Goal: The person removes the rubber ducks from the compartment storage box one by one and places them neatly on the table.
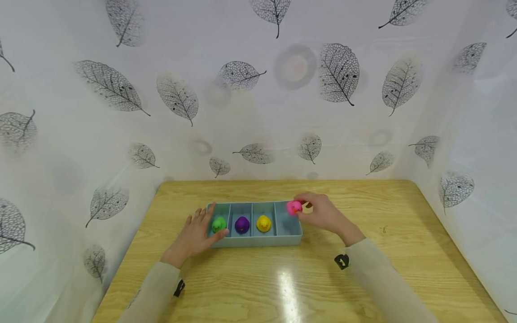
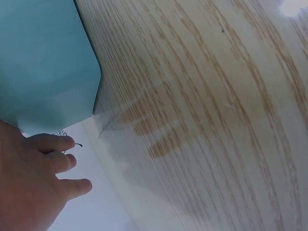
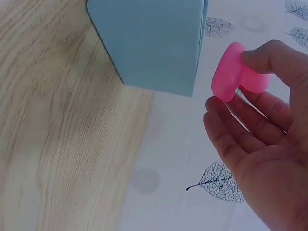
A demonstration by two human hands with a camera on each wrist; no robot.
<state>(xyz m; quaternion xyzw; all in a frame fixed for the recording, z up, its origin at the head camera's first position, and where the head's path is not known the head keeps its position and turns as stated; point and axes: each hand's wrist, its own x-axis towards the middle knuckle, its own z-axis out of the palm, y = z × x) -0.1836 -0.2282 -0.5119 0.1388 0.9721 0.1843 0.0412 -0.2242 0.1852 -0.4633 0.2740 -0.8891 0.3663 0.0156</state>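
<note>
Carefully, the right hand (image 1: 323, 214), its grip pinching the pink duck (image 1: 294, 207), should centre it over the tray's (image 1: 258, 242) vacant end compartment while the flat, loose-fingered left hand (image 1: 195, 234) steadies the tray on the surface (image 1: 404, 233).

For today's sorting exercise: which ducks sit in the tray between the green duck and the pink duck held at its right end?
In the head view, the purple duck and yellow duck sit between the green duck and pink duck.
</note>
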